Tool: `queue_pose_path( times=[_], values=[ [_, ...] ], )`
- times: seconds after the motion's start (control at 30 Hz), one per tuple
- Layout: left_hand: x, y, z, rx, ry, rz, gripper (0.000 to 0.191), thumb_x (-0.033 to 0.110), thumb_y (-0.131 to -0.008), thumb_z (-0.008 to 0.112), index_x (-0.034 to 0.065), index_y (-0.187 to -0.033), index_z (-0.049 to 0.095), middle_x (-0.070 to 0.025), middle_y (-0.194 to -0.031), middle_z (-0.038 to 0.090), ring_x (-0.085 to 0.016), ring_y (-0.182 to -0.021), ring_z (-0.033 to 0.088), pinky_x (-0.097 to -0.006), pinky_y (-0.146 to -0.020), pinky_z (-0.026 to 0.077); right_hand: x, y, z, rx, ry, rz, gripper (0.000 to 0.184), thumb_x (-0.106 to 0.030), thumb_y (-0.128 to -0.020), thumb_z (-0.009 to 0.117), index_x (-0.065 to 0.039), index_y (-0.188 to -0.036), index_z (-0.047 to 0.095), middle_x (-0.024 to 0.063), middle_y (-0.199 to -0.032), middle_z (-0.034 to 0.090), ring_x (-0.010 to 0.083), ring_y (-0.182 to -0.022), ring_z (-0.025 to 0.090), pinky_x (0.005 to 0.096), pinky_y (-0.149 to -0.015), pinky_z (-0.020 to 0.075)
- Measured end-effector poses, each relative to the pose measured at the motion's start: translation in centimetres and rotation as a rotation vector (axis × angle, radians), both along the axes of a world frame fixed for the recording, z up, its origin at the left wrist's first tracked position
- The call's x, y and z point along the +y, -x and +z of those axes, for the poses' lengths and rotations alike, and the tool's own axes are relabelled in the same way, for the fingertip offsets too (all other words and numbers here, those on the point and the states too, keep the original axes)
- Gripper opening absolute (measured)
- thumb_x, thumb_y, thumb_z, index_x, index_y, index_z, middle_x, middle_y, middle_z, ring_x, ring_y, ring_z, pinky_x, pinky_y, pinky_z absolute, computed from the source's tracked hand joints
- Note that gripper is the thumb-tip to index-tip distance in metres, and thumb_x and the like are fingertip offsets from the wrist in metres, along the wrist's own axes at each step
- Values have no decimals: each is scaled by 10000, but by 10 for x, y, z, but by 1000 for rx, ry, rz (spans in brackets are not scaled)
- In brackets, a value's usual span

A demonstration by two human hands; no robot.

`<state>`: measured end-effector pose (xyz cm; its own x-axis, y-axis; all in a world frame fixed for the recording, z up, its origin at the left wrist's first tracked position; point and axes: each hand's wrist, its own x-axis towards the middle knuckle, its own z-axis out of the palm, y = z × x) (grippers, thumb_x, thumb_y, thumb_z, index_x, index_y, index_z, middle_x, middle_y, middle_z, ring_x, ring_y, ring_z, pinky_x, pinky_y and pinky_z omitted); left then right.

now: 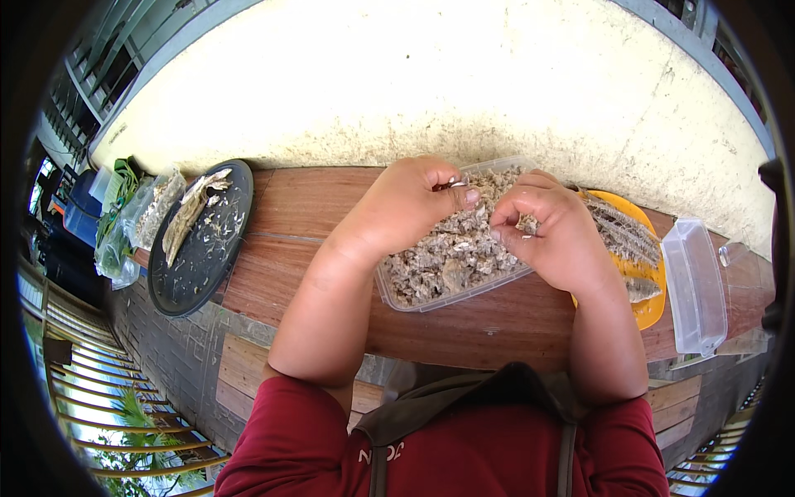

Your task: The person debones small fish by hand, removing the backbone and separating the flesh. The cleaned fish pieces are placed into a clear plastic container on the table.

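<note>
My left hand is over a clear plastic tub of shredded grey-brown fish flesh. Its thumb and forefinger are pinched together, with a tiny white piece showing between them. To the right, my right hand curls over the same tub, thumb close to the forefinger. A pale speck shows at those fingers; whether they grip anything is hidden. Beside the right wrist lies a yellow plate with a fish skeleton and a grey fish piece on it.
A black round tray at left holds a dried fish piece and scraps. Beyond it are plastic bags and green leaves. An empty clear container stands at right on the wooden table. A pale wall rises behind.
</note>
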<state>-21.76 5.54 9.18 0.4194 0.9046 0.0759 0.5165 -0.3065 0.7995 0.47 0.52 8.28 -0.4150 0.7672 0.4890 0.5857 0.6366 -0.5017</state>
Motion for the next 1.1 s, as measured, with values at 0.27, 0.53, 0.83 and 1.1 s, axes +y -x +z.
queue_pose_path(
  times=[0.27,0.53,0.83,1.1],
  values=[
    [1,-4,-10,-97,-117,-17,183,34,-921,652,-6,-1092,701,-165,-1054,717,-238,-935,674,-361,-871,543,-8,18,1,-370,-1,211,383,16,-760,721,-183,-1083,778,23,-1010,644,275,-1041,616,412,-938,507],
    [8,-5,-3,-70,103,98,218,200,-1057,567,13,-1114,664,-103,-976,705,-175,-776,656,-337,-721,553,-2,25,-7,-375,30,214,347,-17,-770,748,-152,-1089,750,40,-1039,641,285,-1072,619,419,-931,526],
    [-8,-9,0,-208,97,9,316,-106,-923,435,19,-1108,658,-67,-1032,659,-132,-769,663,-248,-620,571,-4,2,3,-93,168,58,291,28,-793,747,-80,-1061,716,67,-1004,643,259,-972,655,363,-780,555],
    [-1,-2,-7,-183,112,-92,85,-8,-922,686,40,-992,680,-46,-917,632,-151,-922,647,-299,-678,556,3,0,-7,-132,61,29,166,-120,-873,754,-55,-1015,699,108,-975,641,325,-945,635,433,-805,523]
  ],
)
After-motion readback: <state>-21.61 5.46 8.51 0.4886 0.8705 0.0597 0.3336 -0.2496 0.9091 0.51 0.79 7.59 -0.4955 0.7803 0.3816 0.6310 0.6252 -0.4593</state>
